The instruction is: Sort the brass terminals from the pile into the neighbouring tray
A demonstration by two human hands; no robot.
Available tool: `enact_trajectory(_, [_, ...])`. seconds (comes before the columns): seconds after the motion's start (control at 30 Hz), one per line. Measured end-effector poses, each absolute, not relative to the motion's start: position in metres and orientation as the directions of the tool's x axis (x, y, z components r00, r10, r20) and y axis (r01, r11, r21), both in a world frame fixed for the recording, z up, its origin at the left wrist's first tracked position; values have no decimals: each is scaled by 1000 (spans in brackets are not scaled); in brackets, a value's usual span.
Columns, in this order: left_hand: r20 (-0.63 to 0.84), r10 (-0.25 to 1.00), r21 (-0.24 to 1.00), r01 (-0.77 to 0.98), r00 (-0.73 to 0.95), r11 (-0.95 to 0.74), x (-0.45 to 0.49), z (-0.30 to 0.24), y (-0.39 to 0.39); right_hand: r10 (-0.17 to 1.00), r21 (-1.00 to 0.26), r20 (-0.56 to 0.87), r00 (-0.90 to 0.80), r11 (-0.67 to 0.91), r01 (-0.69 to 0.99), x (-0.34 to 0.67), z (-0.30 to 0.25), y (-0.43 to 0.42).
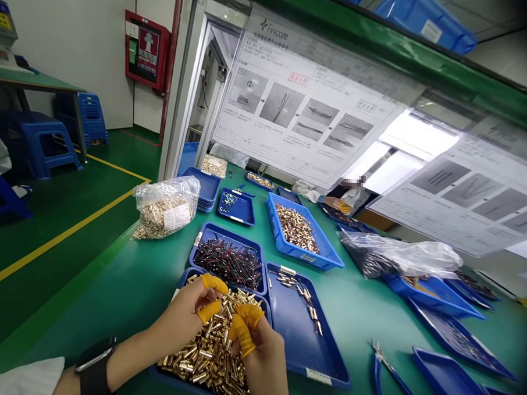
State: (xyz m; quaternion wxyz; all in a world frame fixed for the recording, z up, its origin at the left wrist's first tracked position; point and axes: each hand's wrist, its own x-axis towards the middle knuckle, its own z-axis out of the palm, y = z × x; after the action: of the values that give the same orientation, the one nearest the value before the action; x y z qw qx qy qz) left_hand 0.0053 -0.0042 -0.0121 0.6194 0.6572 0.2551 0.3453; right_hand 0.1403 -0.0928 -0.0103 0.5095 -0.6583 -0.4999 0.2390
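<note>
Brass-pin tray [182, 280]: 1 | left hand [184, 317] + right hand [263, 352]: 2, over it | pliers [382, 366]: 1

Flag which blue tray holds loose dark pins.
The pin tray directly beyond the nearest, brass-heaped tray; its contents lie loose, black and red, not gold.

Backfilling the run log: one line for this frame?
left hand: at brass parts, grip unclear | right hand: same pile, grip unclear | near tray: holds parts | pliers: on bench, untouched
</note>
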Motion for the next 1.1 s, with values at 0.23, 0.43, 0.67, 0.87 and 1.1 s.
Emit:
enact_trajectory(0.23, [287, 733, 947, -66, 616, -315, 5, -8, -3, 900, -685, 371, 231, 97, 722, 141, -3, -99])
enact_trajectory(0.43, [328, 703, 924, -60, 631, -377, 4, -3, -4, 912, -615, 361, 196, 74, 785, 141, -10, -99])
enact_trajectory(0.67, [347, 695, 914, -63, 630, -400, 3, -1, -5, 914, -638, 351, 205, 73, 766, 139, -5, -98])
enact_trajectory(0.87, [306, 709, 927, -30, 635, -373, 3, -1, -6, 902, -660, 362, 236, 69, 748, 136, -7, -97])
enact_trajectory(1.1, [198, 765, 970, -10, 613, -244, 5, -4, -7, 897, -699, 364, 252, 84, 710, 133, -7, -97])
